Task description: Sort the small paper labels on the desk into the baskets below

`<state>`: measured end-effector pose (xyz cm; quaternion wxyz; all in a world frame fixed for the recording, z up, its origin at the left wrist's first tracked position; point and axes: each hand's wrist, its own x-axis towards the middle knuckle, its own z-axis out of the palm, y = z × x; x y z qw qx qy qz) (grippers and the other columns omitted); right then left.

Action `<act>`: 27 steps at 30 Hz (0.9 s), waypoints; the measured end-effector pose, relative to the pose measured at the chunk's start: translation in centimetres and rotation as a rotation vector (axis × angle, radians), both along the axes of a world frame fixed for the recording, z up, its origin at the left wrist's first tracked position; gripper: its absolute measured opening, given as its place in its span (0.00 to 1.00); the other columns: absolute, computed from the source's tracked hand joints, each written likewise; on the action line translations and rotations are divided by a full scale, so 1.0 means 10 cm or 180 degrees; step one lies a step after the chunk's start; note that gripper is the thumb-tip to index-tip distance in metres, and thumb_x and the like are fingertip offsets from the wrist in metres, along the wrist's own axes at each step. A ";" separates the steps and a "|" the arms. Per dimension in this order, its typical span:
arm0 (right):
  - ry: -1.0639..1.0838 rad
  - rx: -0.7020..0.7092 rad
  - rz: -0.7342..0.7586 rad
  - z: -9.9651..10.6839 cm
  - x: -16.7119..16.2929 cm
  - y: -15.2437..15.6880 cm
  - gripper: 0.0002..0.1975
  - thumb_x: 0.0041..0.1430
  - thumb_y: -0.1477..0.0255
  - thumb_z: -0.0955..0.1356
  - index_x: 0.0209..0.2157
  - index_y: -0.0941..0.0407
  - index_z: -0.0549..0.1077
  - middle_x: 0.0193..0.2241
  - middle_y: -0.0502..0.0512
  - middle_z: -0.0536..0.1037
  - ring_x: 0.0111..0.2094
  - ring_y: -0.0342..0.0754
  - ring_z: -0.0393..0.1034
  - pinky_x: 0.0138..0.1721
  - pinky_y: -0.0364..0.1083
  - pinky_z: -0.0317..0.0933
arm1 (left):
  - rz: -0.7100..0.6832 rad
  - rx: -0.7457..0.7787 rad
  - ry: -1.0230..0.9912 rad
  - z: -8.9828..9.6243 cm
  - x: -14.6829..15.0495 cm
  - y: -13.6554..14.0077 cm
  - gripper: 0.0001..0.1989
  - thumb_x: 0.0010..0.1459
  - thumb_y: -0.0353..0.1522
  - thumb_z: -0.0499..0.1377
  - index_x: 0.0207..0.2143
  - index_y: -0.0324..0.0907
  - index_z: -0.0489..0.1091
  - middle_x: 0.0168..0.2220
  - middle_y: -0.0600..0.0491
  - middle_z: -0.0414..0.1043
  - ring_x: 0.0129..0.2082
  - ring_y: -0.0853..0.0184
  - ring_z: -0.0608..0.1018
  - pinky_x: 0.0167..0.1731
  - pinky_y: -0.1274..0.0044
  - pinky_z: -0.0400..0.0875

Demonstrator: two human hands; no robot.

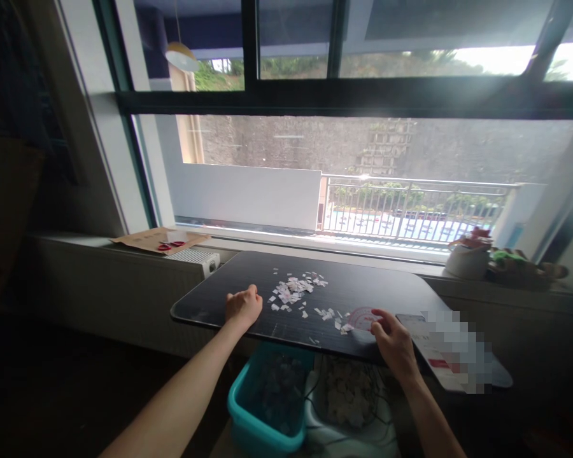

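Observation:
My left hand [244,307] rests as a closed fist at the front left of the dark tabletop [363,286]. Its inside is hidden, so I cannot make out what it holds, if anything. Small white paper scraps [293,289] lie in a loose heap to its right, with a few strays nearer the front edge. My right hand [395,343] is over the front right of the table, fingers curled, index finger and thumb toward a round piece with red print [360,318]. Whether they grip its edge or something small is unclear.
Below the table's front edge stand a turquoise tub [236,407] and a pale container [315,420] with scraps inside. A partly blurred printed sheet [423,346] lies at right. Red-handled scissors [172,245] lie on brown paper [141,236] by the window; a white pot [466,259] stands opposite.

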<state>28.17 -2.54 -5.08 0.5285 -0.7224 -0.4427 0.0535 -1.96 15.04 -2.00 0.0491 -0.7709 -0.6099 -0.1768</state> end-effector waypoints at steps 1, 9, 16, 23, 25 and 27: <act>0.0007 0.0038 -0.0028 0.00 0.00 0.00 0.19 0.48 0.65 0.64 0.41 0.56 0.74 0.25 0.51 0.76 0.28 0.49 0.71 0.35 0.47 0.63 | -0.0004 0.0005 -0.0007 0.00 0.00 0.00 0.11 0.58 0.32 0.45 0.33 0.42 0.66 0.29 0.49 0.76 0.30 0.61 0.77 0.38 0.67 0.62; 0.0042 0.0057 0.0671 -0.02 -0.06 0.01 0.19 0.50 0.63 0.66 0.43 0.56 0.75 0.26 0.51 0.78 0.28 0.47 0.72 0.35 0.45 0.64 | 0.0002 0.0004 0.0000 -0.01 0.00 0.01 0.11 0.58 0.32 0.45 0.34 0.42 0.66 0.30 0.49 0.77 0.31 0.60 0.77 0.38 0.67 0.62; 0.0020 0.0166 0.0412 -0.03 -0.03 0.02 0.18 0.50 0.65 0.65 0.42 0.57 0.74 0.26 0.51 0.77 0.28 0.48 0.72 0.34 0.45 0.64 | 0.0071 0.0011 0.0071 0.01 0.01 0.00 0.11 0.58 0.32 0.45 0.35 0.42 0.67 0.30 0.48 0.77 0.32 0.60 0.77 0.38 0.67 0.62; -0.0002 -0.0078 0.0558 -0.05 -0.04 0.05 0.19 0.51 0.62 0.66 0.44 0.54 0.74 0.28 0.52 0.79 0.30 0.49 0.73 0.36 0.46 0.65 | 0.0073 -0.0011 0.0082 0.02 0.02 -0.01 0.12 0.58 0.32 0.45 0.35 0.42 0.67 0.31 0.48 0.77 0.32 0.59 0.77 0.38 0.67 0.62; 0.0105 -0.0075 0.0777 -0.05 -0.05 0.05 0.19 0.51 0.62 0.66 0.44 0.55 0.74 0.28 0.52 0.79 0.30 0.49 0.73 0.36 0.46 0.65 | 0.0048 0.0000 0.0065 0.01 0.01 0.00 0.12 0.58 0.32 0.45 0.35 0.42 0.67 0.31 0.48 0.77 0.32 0.59 0.77 0.38 0.67 0.62; 0.0188 -0.0041 0.0866 -0.05 -0.05 0.04 0.20 0.52 0.62 0.66 0.45 0.56 0.73 0.28 0.53 0.79 0.31 0.48 0.73 0.36 0.46 0.65 | 0.0041 0.0023 0.0048 0.00 0.01 0.00 0.12 0.58 0.32 0.45 0.35 0.42 0.67 0.31 0.48 0.77 0.32 0.59 0.77 0.38 0.67 0.62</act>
